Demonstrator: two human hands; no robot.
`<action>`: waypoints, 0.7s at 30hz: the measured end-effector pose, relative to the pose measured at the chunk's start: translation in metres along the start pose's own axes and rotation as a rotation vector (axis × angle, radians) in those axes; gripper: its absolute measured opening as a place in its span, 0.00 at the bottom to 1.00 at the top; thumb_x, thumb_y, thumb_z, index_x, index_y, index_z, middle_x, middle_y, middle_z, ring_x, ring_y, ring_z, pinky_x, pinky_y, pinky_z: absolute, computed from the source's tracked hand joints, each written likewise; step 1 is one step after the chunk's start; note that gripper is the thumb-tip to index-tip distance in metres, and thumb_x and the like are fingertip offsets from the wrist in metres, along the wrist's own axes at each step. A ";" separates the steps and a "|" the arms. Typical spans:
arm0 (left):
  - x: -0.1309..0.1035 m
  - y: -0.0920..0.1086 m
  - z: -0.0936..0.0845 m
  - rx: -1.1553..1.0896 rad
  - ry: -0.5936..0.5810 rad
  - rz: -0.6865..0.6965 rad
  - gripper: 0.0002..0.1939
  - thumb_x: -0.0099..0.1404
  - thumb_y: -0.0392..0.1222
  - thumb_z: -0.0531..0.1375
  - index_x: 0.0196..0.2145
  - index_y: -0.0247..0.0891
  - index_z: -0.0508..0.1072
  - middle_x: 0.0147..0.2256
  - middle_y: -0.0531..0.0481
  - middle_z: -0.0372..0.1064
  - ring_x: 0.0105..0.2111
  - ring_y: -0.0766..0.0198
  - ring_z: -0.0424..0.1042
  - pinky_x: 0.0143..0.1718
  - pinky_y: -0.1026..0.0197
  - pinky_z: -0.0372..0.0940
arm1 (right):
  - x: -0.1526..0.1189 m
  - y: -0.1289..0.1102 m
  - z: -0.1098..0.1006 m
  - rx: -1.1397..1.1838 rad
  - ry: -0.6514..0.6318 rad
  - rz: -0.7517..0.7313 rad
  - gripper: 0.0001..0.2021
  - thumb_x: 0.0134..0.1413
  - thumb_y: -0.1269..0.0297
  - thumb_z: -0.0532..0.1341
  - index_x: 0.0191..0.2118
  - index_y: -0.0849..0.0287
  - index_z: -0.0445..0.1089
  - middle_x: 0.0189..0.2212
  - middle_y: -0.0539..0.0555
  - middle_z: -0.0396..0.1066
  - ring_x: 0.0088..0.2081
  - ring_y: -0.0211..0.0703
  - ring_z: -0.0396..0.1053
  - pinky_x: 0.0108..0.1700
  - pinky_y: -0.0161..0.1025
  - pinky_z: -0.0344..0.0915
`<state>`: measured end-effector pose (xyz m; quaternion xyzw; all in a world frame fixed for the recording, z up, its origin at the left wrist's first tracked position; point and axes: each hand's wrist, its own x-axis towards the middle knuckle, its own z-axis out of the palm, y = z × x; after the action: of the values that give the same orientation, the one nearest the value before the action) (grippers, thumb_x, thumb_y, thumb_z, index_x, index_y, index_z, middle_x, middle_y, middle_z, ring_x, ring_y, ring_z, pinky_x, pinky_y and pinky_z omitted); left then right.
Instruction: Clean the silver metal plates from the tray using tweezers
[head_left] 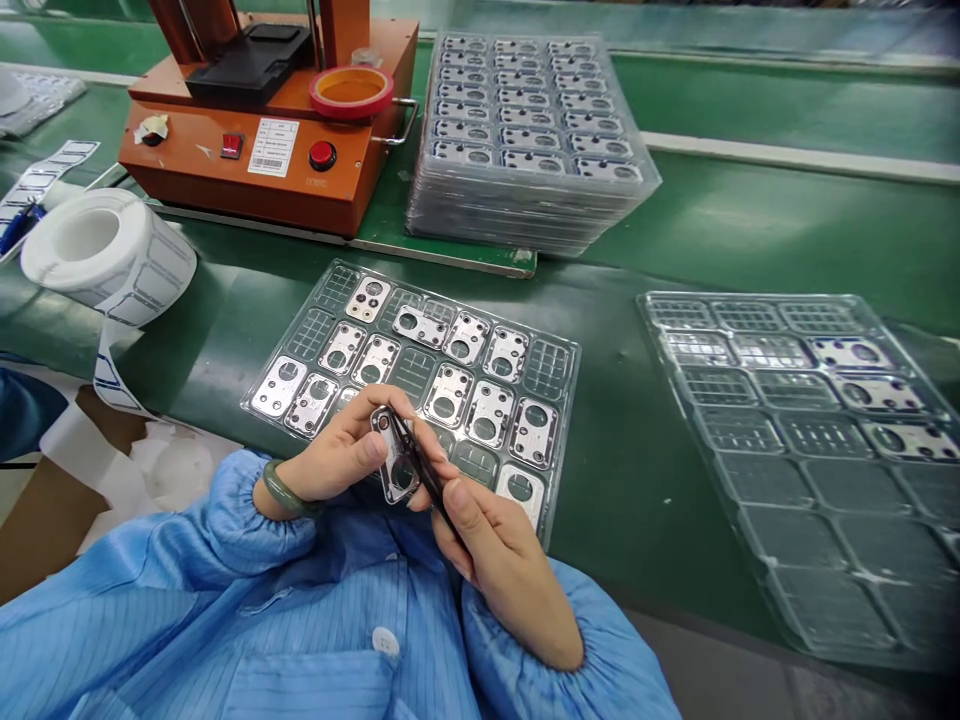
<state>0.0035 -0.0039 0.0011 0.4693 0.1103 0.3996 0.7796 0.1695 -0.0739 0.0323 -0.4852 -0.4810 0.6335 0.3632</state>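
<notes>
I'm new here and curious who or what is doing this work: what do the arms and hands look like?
They are a person's: the left hand and right hand are ungloved. A smooth green bangle circles the left wrist; none shows on the right. The loose light-blue sleeves, left and right, have fine stripes and gathered cuffs.

Left hand (360, 445) curled, thumb extended; right hand (491, 535) near, thumb and fingers pinched.
</notes>
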 end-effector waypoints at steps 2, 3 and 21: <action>0.000 -0.001 -0.001 0.031 0.015 -0.003 0.17 0.67 0.54 0.54 0.47 0.44 0.58 0.42 0.45 0.72 0.31 0.63 0.75 0.31 0.58 0.71 | 0.000 0.001 0.002 -0.011 0.041 0.017 0.25 0.64 0.46 0.47 0.31 0.61 0.68 0.12 0.42 0.51 0.15 0.32 0.48 0.19 0.33 0.51; 0.000 -0.001 -0.002 0.048 0.020 0.001 0.17 0.67 0.54 0.54 0.47 0.43 0.58 0.41 0.45 0.72 0.30 0.64 0.75 0.31 0.59 0.70 | 0.000 0.002 0.003 -0.033 0.081 0.017 0.24 0.64 0.46 0.47 0.31 0.61 0.68 0.13 0.42 0.51 0.15 0.32 0.49 0.20 0.33 0.51; 0.002 0.000 0.000 0.004 -0.011 0.058 0.14 0.68 0.49 0.53 0.49 0.43 0.61 0.43 0.44 0.71 0.43 0.58 0.75 0.40 0.56 0.69 | -0.002 0.005 0.005 -0.220 0.320 -0.161 0.19 0.64 0.53 0.52 0.26 0.58 0.67 0.13 0.44 0.55 0.16 0.33 0.54 0.19 0.32 0.55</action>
<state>0.0049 -0.0023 0.0015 0.4762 0.0932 0.4194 0.7672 0.1653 -0.0788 0.0282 -0.5766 -0.5206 0.4608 0.4292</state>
